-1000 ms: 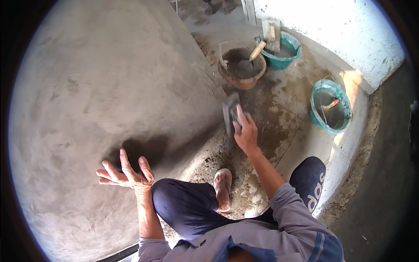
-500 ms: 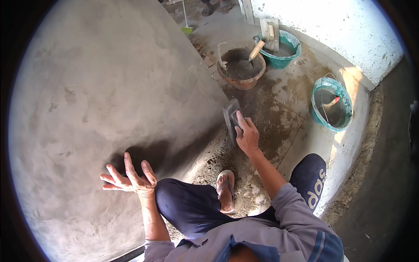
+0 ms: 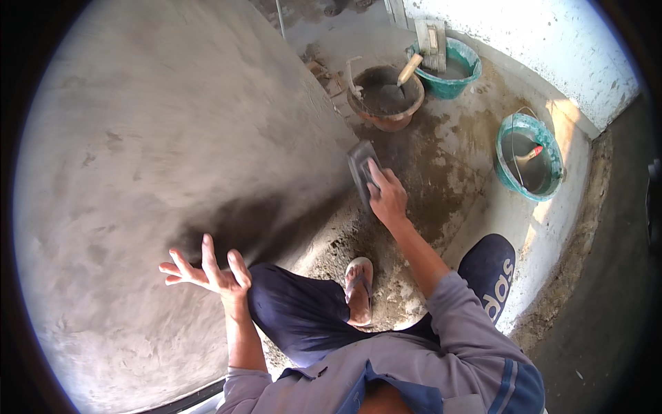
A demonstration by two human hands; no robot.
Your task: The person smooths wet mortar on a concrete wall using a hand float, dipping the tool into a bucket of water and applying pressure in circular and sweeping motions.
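Note:
My right hand [image 3: 387, 195] grips a dark rectangular plastering float [image 3: 357, 164] by its back handle. The float lies along the right edge of a grey plastered wall [image 3: 131, 172]; whether its face touches the plaster I cannot tell. My left hand [image 3: 219, 276] is empty, fingers spread, close to the wall's lower part and just beside my left knee. A dark shadow falls on the wall between the two hands.
Beyond the float stands a brown basin [image 3: 389, 124] of mortar, with a wooden-handled trowel [image 3: 409, 70] in it. A green tub [image 3: 448, 88] behind holds another float [image 3: 431, 45]. To the right is a green bucket [image 3: 507, 176] with a red-tipped brush [image 3: 531, 154]. My sandaled foot [image 3: 358, 297] rests on rough ground.
My right hand has carried the float slightly up and to the left along the wall's edge. My left hand stays spread near my knee, and the whole view has shifted a little.

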